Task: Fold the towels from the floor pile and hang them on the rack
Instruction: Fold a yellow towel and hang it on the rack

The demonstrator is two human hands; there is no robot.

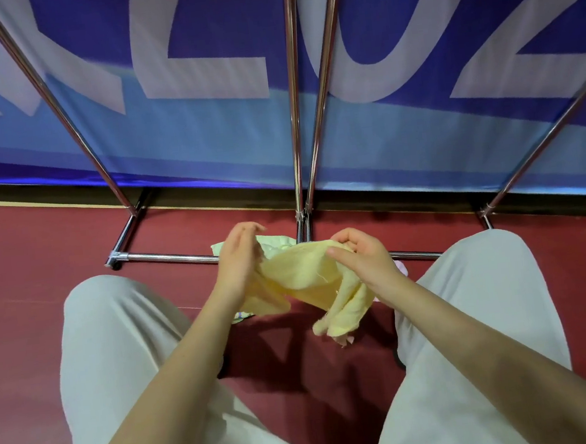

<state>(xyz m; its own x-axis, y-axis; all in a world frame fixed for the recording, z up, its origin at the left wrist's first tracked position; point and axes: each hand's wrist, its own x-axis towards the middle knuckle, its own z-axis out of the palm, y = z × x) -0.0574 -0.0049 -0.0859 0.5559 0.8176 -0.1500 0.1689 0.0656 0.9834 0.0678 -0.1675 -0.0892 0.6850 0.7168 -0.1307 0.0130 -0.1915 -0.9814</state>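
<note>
Progress: early, as I judge it. No towel hangs on the part of the rack [293, 112] that the view shows; the upper bars are out of the view, so I cannot tell about them.
Step in hand: 1 yellow towel [304, 271] is lifted off the floor [18, 289] and is held between the knees, not yet folded.
Left to do: fold this towel, hang it, then take the others from the floor pile [272, 242].
Left hand [239, 260]: it is at the left end of the yellow towel, fingers bent; the cloth comes out from under the palm, so it seems to hold the cloth, but the grip itself is hidden.
Right hand [361, 254]: fingers curled over the upper edge of the towel, thumb pressing on the cloth.
Towel look: pale yellow, soft and thick, crumpled; it sags between the 2 hands and both ends hang down, with a frayed corner at the lower right.
Pile: only a pale green cloth shows behind the hands, beside the low bar of the rack; a small pink bit [401, 268] shows by the right wrist.
</note>
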